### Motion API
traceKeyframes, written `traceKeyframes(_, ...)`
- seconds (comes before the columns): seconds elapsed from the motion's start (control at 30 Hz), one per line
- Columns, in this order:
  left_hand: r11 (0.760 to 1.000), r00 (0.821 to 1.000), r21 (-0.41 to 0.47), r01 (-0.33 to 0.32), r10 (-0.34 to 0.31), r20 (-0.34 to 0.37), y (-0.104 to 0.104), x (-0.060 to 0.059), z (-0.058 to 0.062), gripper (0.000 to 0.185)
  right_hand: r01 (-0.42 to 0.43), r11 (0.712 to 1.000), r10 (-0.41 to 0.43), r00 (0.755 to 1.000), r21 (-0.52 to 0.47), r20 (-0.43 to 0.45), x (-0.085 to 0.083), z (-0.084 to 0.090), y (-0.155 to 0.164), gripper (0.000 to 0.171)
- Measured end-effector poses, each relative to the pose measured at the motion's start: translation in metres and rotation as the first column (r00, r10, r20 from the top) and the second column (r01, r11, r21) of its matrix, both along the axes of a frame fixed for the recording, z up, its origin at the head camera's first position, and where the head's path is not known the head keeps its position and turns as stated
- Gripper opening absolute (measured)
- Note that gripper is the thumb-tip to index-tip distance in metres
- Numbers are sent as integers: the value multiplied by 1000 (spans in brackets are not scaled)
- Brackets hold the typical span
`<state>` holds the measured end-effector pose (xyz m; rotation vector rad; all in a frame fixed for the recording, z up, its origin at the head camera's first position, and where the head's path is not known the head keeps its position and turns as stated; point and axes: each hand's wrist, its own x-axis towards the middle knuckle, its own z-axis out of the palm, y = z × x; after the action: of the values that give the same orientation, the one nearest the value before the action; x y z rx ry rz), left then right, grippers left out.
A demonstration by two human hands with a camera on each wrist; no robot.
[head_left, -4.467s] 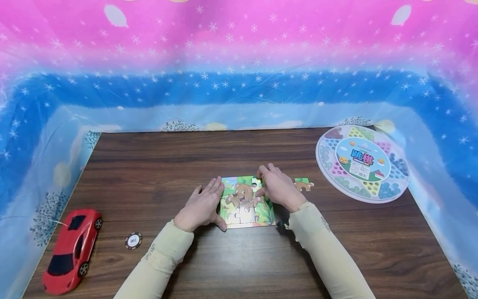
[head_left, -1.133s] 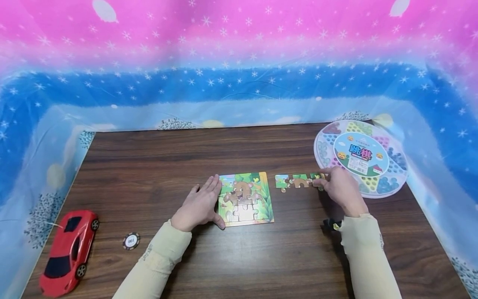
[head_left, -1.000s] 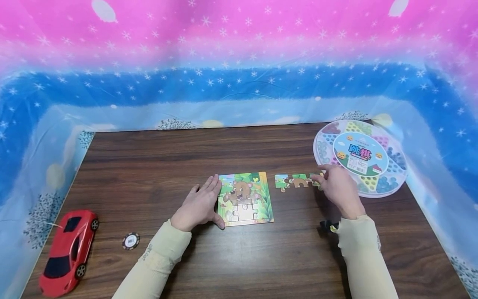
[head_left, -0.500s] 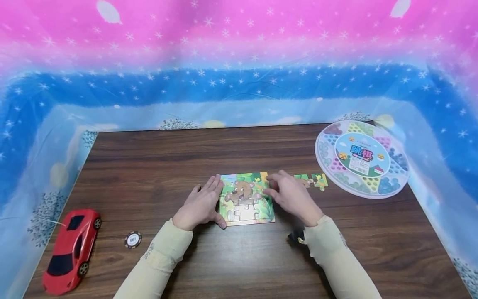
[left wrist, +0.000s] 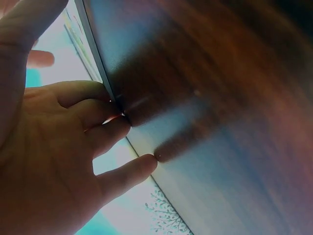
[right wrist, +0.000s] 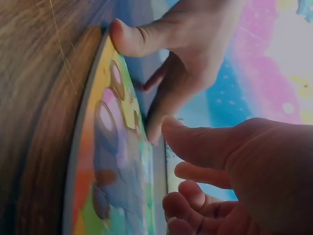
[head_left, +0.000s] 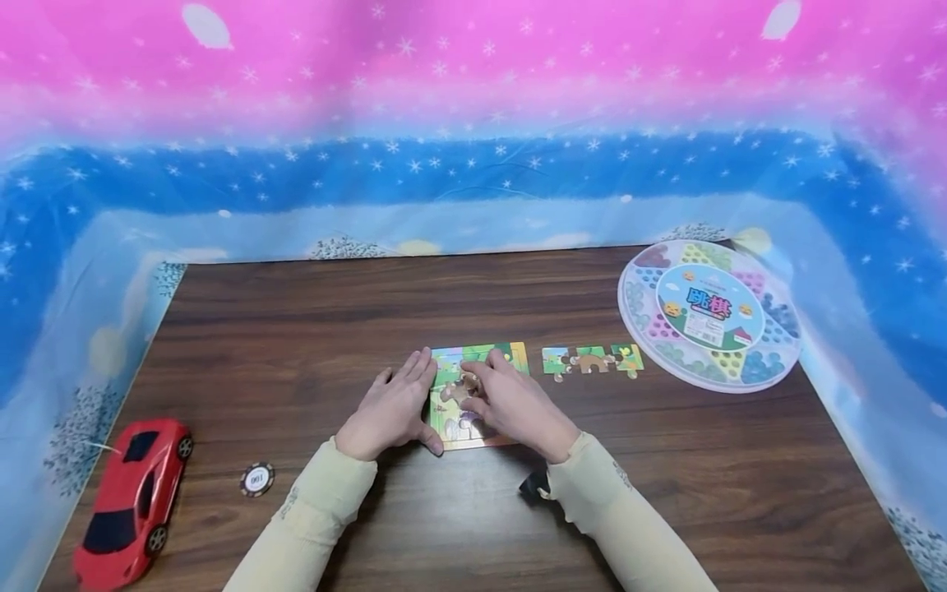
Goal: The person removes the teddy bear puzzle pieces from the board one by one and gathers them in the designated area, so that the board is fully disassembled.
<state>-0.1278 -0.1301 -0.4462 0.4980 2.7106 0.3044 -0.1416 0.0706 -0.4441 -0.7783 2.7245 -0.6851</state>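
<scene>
A square bear jigsaw puzzle (head_left: 459, 395) lies on the table. My left hand (head_left: 392, 407) rests along its left side, fingers extended and thumb at the near left corner. My right hand (head_left: 514, 403) is over the puzzle's middle, hiding much of the bear. In the right wrist view, that hand's thumb and fingers (right wrist: 190, 196) are apart, with nothing seen between them, beside the puzzle face (right wrist: 117, 152). To the right lie three loose pieces in a row: a left piece (head_left: 555, 360), a brown arched piece (head_left: 592, 362) and a green piece with yellow (head_left: 627, 358).
A round Chinese checkers box (head_left: 710, 316) lies at the back right. On the left are a red toy car (head_left: 133, 501) and a poker chip (head_left: 256, 478). A small black object (head_left: 533, 487) sits at the right cuff. Patterned cloth (head_left: 444, 173) borders the wooden table (head_left: 370, 304).
My right hand let go of the green piece at the row's right end, then moved left to the puzzle's middle. The left hand has stayed at the puzzle's left side.
</scene>
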Motion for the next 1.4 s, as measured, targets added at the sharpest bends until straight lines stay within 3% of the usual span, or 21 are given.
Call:
traceKeyframes(0.17, 1000, 1000, -3, 6, -6, 3, 3, -2, 0, 129, 14, 1000, -14, 1000, 9, 18, -2, -8, -1, 55)
traceKeyframes(0.57, 1000, 1000, -18, 2, -2, 11, 4, -3, 2, 130, -51, 995, 56, 997, 83, -50, -4, -19, -5, 45)
traceKeyframes(0.97, 1000, 1000, -13, 0, 0, 14, 2, -2, 1, 130, -12, 998, 12, 1000, 65, 0, -5, -23, -12, 41)
traceKeyframes(1.4, 1000, 1000, -16, 0, 0, 17, -1, -2, 0, 131, 29, 999, -28, 999, -33, 39, -5, -26, -12, 38)
